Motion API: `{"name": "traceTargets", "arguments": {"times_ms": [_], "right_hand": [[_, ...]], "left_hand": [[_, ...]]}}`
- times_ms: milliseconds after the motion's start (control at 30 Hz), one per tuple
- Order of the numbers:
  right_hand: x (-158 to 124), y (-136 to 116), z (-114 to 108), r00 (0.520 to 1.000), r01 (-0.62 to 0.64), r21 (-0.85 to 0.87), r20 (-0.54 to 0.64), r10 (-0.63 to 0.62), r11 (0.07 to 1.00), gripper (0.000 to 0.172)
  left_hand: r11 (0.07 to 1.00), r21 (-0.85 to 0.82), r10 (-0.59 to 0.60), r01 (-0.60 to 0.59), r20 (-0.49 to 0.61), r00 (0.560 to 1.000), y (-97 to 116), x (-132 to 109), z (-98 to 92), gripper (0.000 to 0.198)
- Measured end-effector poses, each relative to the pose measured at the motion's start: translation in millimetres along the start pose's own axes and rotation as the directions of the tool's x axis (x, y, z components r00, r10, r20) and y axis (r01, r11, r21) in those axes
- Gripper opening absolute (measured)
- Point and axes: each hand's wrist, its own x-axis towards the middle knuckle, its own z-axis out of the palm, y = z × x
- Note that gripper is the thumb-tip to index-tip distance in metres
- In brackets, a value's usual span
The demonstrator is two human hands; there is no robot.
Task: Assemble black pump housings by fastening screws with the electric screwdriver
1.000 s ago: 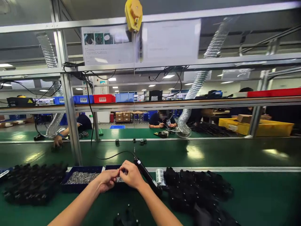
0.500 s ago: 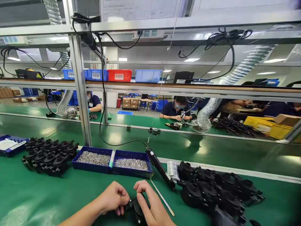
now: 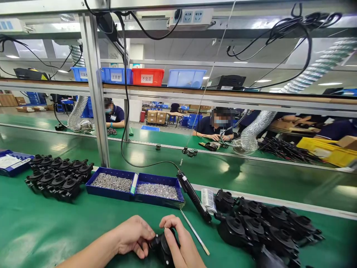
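Observation:
Both of my hands meet at the bottom middle over one black plastic part (image 3: 161,248) lying on the green mat. My left hand (image 3: 133,235) curls its fingers against the part's left side. My right hand (image 3: 178,242) pinches its top and right side. A black electric screwdriver (image 3: 193,196) lies just beyond my right hand, its thin bit (image 3: 195,233) pointing toward me and its cable running up to the frame. Two blue trays, one of longer screws (image 3: 111,182) and one of small screws (image 3: 157,191), sit behind my hands.
Black parts are grouped at the left (image 3: 57,178) and heaped at the right (image 3: 264,227). A conveyor belt (image 3: 251,178) runs behind an aluminium post (image 3: 97,100). Other workers (image 3: 216,128) sit across it. Coloured bins (image 3: 147,76) line the shelf above.
My hands came back from the screw trays to a black part near me and now grip it. The view has tilted down and drifted slightly.

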Motion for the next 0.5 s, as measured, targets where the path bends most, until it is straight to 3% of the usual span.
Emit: {"name": "traceTargets", "arguments": {"times_ms": [267,500], "right_hand": [[-1,-2,4,0.998,0.035,0.002,-0.052,-0.035,0.999,0.016],[1,1,15,0.982,0.061,0.021,-0.179,-0.057,0.998,0.012]], "left_hand": [[0.995,0.048,0.084,-0.087,0.050,0.995,7,-18,6.9,0.060],[0.981,0.077,0.186,-0.178,-0.113,0.976,13,-33,26.2,0.063]]}}
